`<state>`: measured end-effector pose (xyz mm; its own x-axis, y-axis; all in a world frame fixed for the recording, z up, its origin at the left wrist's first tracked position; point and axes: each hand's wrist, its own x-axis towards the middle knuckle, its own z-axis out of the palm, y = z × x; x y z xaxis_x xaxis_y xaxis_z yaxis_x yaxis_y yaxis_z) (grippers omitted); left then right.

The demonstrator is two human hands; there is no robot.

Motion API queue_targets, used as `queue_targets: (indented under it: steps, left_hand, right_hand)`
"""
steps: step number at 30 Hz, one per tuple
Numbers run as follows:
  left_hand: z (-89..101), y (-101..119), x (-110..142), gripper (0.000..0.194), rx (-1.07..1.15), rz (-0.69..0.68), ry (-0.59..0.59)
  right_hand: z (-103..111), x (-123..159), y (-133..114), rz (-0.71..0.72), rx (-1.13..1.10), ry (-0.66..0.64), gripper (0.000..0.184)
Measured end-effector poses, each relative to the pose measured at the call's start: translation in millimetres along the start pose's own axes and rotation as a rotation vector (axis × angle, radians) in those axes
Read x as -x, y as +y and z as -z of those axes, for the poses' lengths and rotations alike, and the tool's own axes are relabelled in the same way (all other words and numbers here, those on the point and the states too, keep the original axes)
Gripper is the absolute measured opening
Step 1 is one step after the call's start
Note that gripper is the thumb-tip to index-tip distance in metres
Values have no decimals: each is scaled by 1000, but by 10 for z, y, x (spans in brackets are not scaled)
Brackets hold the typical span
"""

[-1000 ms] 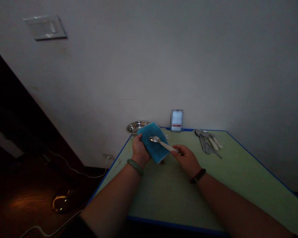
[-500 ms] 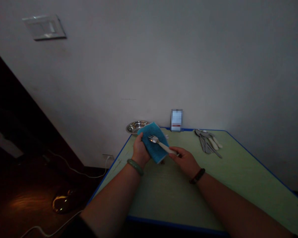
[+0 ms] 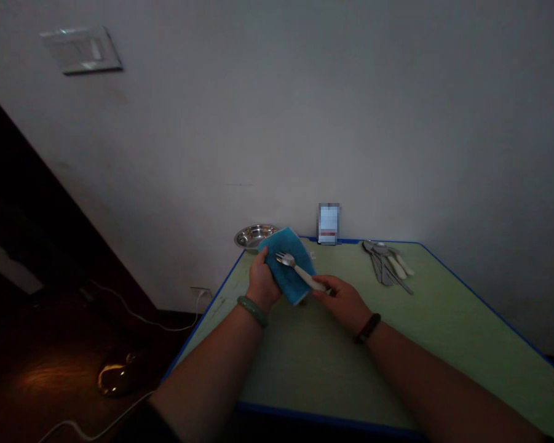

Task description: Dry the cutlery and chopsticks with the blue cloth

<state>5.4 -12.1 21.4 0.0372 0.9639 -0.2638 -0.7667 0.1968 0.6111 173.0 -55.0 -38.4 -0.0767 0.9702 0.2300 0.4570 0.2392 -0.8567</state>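
A blue cloth [image 3: 292,284] lies spread over my left hand [image 3: 262,282], whose thumb presses on its left edge; the other fingers are hidden beneath it. In front of the cloth is a fork [image 3: 304,273] with a metal head and a pale handle. My right hand [image 3: 344,301] pinches the end of that handle. The tines point up and to the left, over the middle of the cloth; I cannot tell whether they touch it. Both hands are held above the table.
The pale green table [image 3: 323,369] has a blue rim. A metal bowl [image 3: 246,237] stands at its far left corner, partly behind the cloth. A phone [image 3: 328,223] leans on the wall. Several pieces of cutlery [image 3: 387,261] lie in a pile at the far right.
The cloth and my left hand have shifted very slightly to the right. The fork stays in my right hand at nearly the same spot.
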Motion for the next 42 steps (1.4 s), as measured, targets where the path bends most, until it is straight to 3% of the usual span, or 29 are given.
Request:
queue_targets:
  steps: [42]
  left_hand:
    - [3, 12, 14, 46, -43, 79, -47]
  right_hand:
    - [1, 5, -12, 27, 36, -7, 39]
